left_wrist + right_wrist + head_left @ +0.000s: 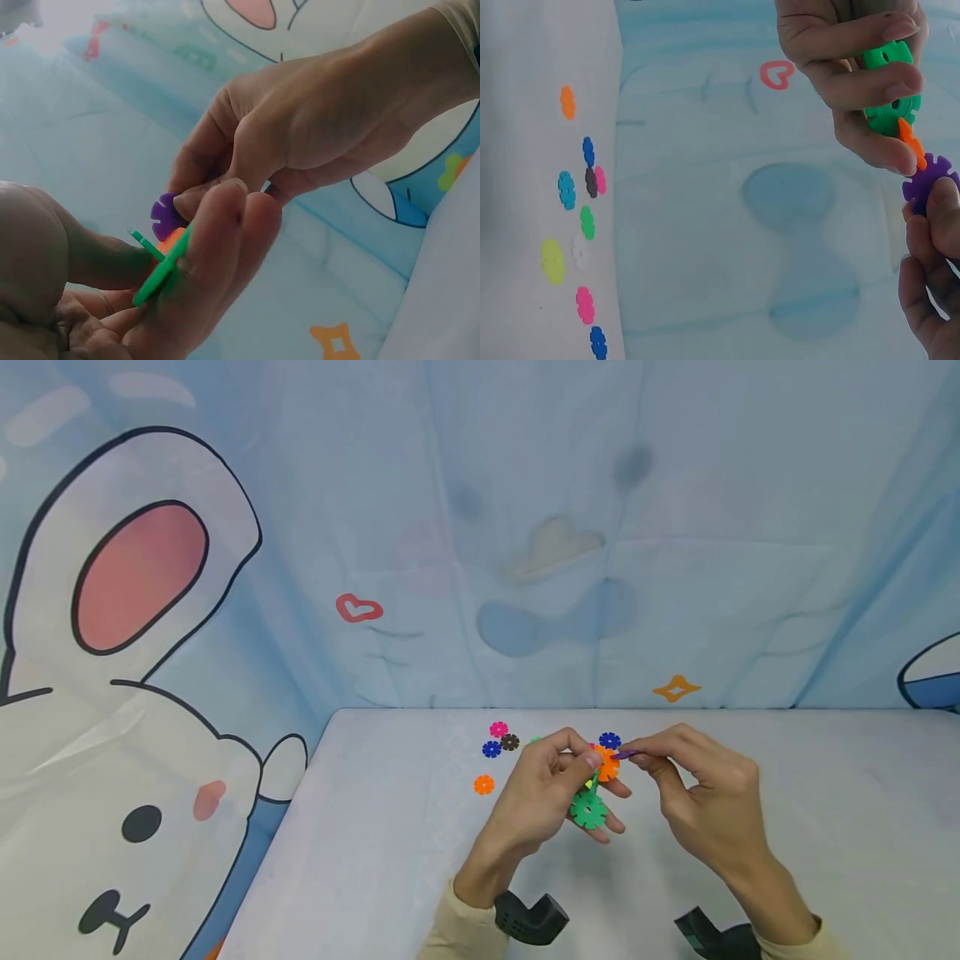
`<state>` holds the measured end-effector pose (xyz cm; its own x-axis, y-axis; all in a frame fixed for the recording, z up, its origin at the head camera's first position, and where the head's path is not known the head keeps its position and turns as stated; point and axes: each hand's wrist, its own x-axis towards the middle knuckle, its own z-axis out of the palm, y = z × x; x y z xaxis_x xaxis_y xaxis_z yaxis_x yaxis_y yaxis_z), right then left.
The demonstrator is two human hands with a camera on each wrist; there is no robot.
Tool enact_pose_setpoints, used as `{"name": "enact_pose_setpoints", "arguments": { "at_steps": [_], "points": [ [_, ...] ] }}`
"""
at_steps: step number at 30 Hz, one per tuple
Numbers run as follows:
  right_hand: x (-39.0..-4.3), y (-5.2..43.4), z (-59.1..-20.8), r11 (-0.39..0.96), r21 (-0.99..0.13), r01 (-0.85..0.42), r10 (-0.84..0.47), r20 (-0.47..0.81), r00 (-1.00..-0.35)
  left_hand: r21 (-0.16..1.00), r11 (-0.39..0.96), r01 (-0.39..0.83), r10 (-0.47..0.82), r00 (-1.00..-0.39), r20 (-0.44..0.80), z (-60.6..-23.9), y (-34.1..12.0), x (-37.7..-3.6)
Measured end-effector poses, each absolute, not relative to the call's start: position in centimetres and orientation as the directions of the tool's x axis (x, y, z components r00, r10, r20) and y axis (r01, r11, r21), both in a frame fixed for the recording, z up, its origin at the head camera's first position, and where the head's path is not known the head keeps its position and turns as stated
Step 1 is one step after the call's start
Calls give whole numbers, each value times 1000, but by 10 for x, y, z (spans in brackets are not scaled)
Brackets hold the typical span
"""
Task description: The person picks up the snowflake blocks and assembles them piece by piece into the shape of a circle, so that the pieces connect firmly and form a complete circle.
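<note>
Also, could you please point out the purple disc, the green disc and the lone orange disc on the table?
purple disc [928, 182], right wrist view, its notched face.
green disc [588, 811], head view, its centre.
orange disc [483, 785], head view, its centre.

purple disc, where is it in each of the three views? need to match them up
Head: purple disc right of centre, edge-on, pinched by the right hand against the orange disc.
Left wrist: left of centre, under the right hand's fingertips.
Right wrist: right edge, above the fingertips.
Shared landmark: the orange disc it touches, held by the left hand.
</note>
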<state>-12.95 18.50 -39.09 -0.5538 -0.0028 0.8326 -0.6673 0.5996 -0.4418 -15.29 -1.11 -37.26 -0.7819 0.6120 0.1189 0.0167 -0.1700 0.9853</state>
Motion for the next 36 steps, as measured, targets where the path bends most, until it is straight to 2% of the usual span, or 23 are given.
{"name": "enact_pose_setpoints", "arguments": {
  "at_steps": [8, 11, 15, 18, 21, 25, 29, 32, 36],
  "points": [
    [-135, 184, -398, 561, -457, -690, -27, 823, -568, 988, -156, 23, 643, -757, 119, -375, -16, -161],
    [-139, 183, -402, 538, -521, -663, -31, 773, -633, 989, -148, 9, 647, -755, 103, -376, -20, -167],
    [-148, 182, -420, 545, -644, -537, -59, 610, -790, 994, -110, -10, 610, -791, 59, -377, -27, -174],
    [-158, 183, -446, 612, -673, -415, -113, 445, -888, 996, -83, -24, 568, -822, 28, -379, -33, -178],
    [-166, 182, -473, 704, -632, -324, -177, 286, -942, 997, -65, -49, 556, -831, -4, -380, -38, -180],
    [-170, 174, -499, 808, -520, -277, -227, 159, -961, 997, -54, -60, 545, -838, -21, -380, -39, -181],
    [-168, 167, -505, 861, -426, -277, -235, 150, -960, 998, -52, -44, 536, -844, -9, -379, -35, -178],
    [-167, 165, -503, 869, -415, -269, -217, 170, -961, 996, -78, -50, 530, -848, -1, -379, -33, -176],
    [-168, 168, -498, 856, -465, -225, -186, 129, -974, 992, -108, -70, 490, -871, -8, -379, -29, -175]
  ]
}}
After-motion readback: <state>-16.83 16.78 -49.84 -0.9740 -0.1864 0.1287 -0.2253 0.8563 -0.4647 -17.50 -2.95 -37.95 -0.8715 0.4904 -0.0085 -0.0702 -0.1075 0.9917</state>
